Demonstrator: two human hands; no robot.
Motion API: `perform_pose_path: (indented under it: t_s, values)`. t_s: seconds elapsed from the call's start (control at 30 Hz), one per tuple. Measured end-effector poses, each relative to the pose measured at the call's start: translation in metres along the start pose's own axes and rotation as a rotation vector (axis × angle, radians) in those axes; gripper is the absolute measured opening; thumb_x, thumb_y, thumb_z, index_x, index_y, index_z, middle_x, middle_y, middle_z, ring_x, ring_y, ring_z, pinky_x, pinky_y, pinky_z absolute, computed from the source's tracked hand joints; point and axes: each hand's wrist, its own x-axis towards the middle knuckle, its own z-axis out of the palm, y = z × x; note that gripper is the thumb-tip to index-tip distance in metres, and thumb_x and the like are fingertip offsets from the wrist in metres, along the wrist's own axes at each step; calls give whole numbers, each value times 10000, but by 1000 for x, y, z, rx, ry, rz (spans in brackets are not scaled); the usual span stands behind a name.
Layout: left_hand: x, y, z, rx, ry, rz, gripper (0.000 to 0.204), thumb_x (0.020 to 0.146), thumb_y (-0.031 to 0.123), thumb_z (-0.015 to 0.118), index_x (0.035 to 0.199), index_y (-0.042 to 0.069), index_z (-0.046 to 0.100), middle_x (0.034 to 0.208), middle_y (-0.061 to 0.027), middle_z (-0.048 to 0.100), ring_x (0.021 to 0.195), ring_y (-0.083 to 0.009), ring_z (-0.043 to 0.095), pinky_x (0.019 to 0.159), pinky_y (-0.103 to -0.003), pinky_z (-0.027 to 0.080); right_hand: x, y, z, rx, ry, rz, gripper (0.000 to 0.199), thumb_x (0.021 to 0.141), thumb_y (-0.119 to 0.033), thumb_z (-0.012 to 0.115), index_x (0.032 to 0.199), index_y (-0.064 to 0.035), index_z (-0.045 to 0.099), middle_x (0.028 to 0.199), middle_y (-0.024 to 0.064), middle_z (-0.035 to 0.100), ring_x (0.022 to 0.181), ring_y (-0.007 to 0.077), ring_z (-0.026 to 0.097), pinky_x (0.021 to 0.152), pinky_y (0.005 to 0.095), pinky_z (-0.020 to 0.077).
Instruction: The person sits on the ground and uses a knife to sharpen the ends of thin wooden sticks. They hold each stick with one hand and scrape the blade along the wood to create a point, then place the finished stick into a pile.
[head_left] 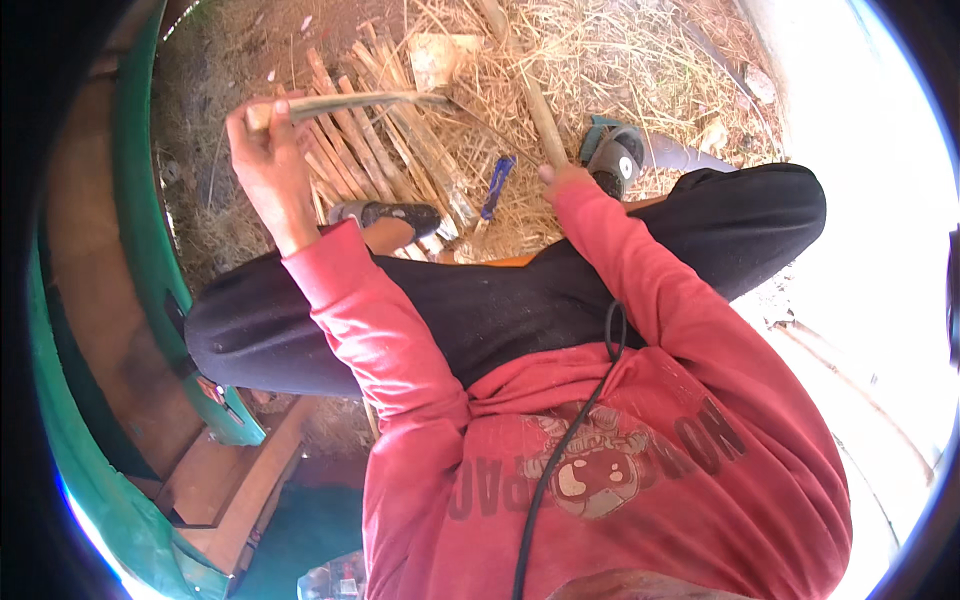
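My left hand (pixel 275 170) is closed around the pale end of a long wooden-handled tool (pixel 360 101), raised at the left. A thin dark strip, like a blade seen edge-on, runs from the tool's far end toward my right hand. That right hand (pixel 568 183) grips the near end of a wooden stick (pixel 540 112), which slants away to the top of the view. Whether the dark strip touches the stick, I cannot tell. Below the tool lie several split wood strips (pixel 360 150) side by side. A blue object (pixel 496 186), long and narrow, rests by their right edge.
Dry straw (pixel 620 60) covers the ground. A pale wood block (pixel 437 60) lies beyond the strips. My sandalled feet stand at the left (pixel 400 215) and right (pixel 613 160). Green sheeting (pixel 140 230) and wooden boards (pixel 250 490) line the left side. A clear plastic bottle (pixel 335 578) lies near the bottom.
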Motion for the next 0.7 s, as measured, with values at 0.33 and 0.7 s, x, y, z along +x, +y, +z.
perform_pose_path:
  t_s: [0.33,0.7]
  values:
    - [0,7,7,-36,-93,-20,193,1001,136,539,1162,52,475,1072,-128,686,927,-209,687,768,-317,570,30,33,0,1224,-728,385,223,843,-177,703,805,-122,490,574,1,380,434,155,356,479,405,374]
    - [-2,6,1,-4,-25,-69,200,1007,140,523,1168,47,450,1087,-157,679,933,-257,695,778,-346,581,-19,-37,-59,472,187,-203,427,727,-341,786,995,-23,688,911,220,692,876,367,666,818,416,508]
